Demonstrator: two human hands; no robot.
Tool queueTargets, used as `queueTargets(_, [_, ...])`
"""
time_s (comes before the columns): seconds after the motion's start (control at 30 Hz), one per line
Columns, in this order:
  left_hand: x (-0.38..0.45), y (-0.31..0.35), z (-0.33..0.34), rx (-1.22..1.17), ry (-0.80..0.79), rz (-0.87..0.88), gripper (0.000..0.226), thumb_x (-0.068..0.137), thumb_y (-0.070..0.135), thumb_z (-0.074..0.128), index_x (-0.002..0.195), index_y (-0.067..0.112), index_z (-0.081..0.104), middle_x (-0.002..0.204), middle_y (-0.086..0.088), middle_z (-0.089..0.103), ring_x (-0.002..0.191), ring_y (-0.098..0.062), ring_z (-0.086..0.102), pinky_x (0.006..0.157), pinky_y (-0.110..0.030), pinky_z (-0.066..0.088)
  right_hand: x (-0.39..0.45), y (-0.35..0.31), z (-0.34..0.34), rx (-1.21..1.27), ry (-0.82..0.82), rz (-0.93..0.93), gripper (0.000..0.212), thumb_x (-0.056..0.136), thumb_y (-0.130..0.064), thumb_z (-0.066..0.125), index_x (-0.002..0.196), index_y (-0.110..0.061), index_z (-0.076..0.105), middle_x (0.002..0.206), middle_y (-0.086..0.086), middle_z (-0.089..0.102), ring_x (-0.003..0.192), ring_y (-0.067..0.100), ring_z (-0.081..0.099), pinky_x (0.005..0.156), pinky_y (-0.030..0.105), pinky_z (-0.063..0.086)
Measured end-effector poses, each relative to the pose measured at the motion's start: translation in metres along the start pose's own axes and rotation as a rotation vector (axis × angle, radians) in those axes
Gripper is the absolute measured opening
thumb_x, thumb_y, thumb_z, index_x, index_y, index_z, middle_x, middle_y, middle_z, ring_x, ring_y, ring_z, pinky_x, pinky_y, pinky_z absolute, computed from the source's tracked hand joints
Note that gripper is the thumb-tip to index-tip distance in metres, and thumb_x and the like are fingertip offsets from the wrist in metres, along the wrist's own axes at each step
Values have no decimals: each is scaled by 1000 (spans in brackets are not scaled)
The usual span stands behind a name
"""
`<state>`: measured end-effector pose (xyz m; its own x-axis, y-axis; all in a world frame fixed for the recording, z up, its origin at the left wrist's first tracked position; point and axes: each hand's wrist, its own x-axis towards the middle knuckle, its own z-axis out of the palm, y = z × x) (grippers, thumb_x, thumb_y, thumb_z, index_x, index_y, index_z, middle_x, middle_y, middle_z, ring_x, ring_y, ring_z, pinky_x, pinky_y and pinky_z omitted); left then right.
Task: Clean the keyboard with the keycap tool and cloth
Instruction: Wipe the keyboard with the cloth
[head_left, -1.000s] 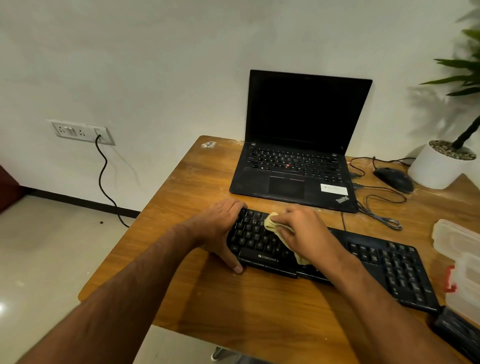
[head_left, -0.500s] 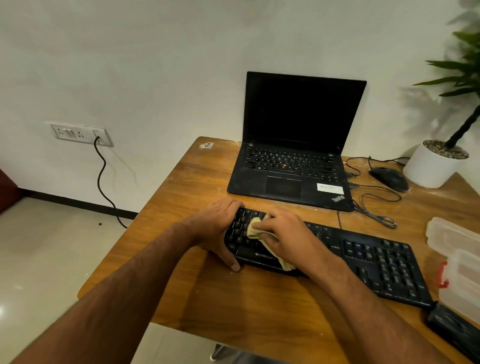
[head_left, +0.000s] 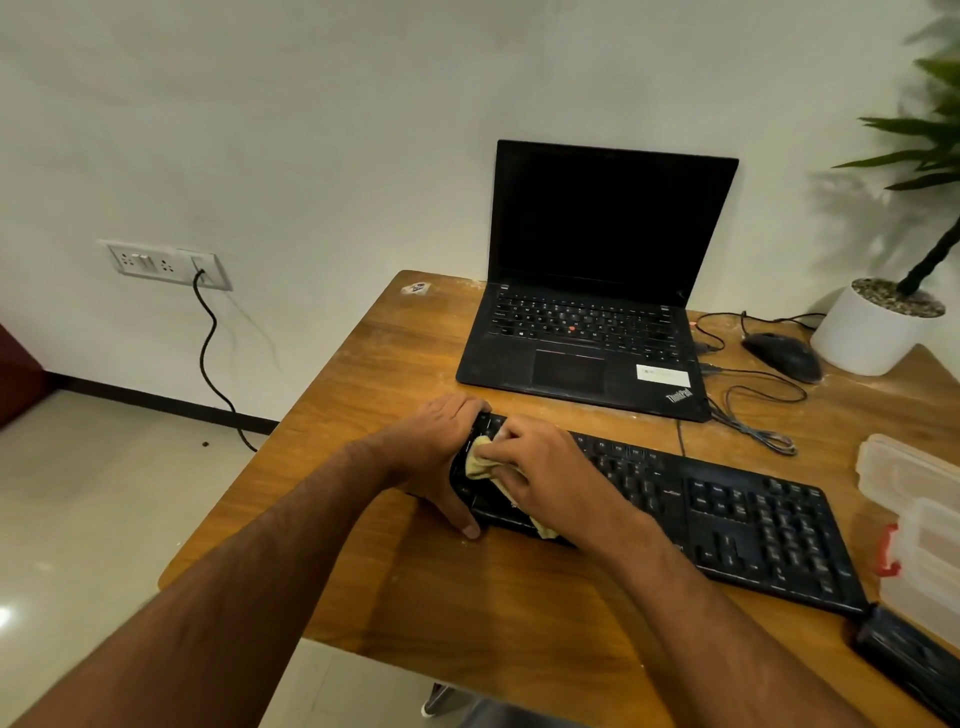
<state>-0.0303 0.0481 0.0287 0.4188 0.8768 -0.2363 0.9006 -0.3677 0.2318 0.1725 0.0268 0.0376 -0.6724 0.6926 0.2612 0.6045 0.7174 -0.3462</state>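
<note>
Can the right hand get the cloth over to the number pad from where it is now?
Probably yes. The right hand grips the cloth at the keyboard left end, and nothing lies on the keys between.

Dim warm indoor light, soft shadow of my arms on the table, plant blurred at right edge with shadow on wall, small glare on floor, wide-angle bending at edges

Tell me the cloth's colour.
Pale yellow cloth, gripped by the right hand; head view.
</note>
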Motion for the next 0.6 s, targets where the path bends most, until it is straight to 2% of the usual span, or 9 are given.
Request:
queueTargets(0.17, [1,-2,2,-8,-5,-9,141,44,74,91,154,21,21,152,1,34,138,-17,34,122,-40,31,-44,17,-25,6,-101,51,33,90,-25,70,123,-33,69,105,-15,59,98,3,53,85,28,50])
queueTargets(0.27, [2,-1,1,-19,-5,-15,140,43,74,91,153,21,22,151,1,35,137,-17,35,121,-40,31,-45,17,-27,11,-101,32,33,90,-24,71,123,-30,70,107,-13,61,99,4,55,85,29,52])
queueTargets(0.4, [-1,2,0,1,14,0,136,45,72,92,151,19,25,143,2,39,128,-15,38,117,-34,34,-18,-2,-5,49,-38,-26,30,92,-22,69,121,-25,71,106,-10,61,96,4,54,85,23,49])
queueTargets(0.5, [-2,3,-1,14,31,9,135,47,70,93,152,17,26,143,2,40,127,-14,38,114,-29,33,-10,-9,4,43,-46,-67,27,92,-19,69,118,-22,72,104,-6,61,94,7,54,83,26,51])
queueTargets(0.6, [-2,2,-1,9,31,8,138,45,71,93,152,18,24,145,1,38,130,-15,37,118,-34,33,-26,-4,-4,30,-82,-69,27,91,-21,70,118,-24,72,107,-7,59,95,6,53,83,26,51])
